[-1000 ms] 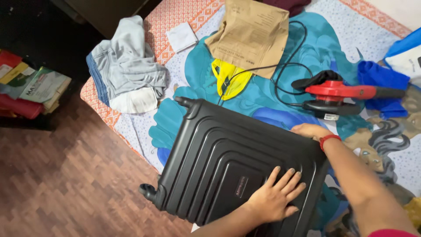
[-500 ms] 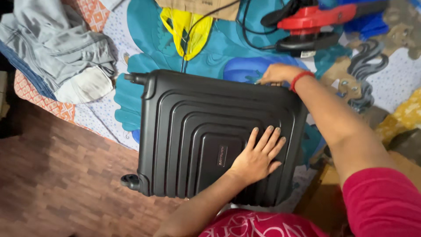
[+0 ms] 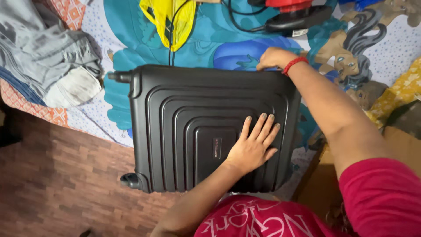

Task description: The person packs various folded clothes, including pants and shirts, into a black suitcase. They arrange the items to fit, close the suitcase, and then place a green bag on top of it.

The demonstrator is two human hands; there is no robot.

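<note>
Grey clothes (image 3: 48,57), yellow bag (image 3: 169,19), red-and-black blower (image 3: 294,13) with black cord (image 3: 237,17), on cartoon-print bedsheet (image 3: 386,44).

Home bedroom — printed bedsheet (image 3: 386,52), strewn clothes (image 3: 48,57).

Bedsheet (image 3: 131,26) left bare between grey clothes (image 3: 48,52) and suitcase (image 3: 197,127), far edge crowded by yellow bag (image 3: 169,19), cord (image 3: 237,19), perhaps a blower (image 3: 298,15)
</note>
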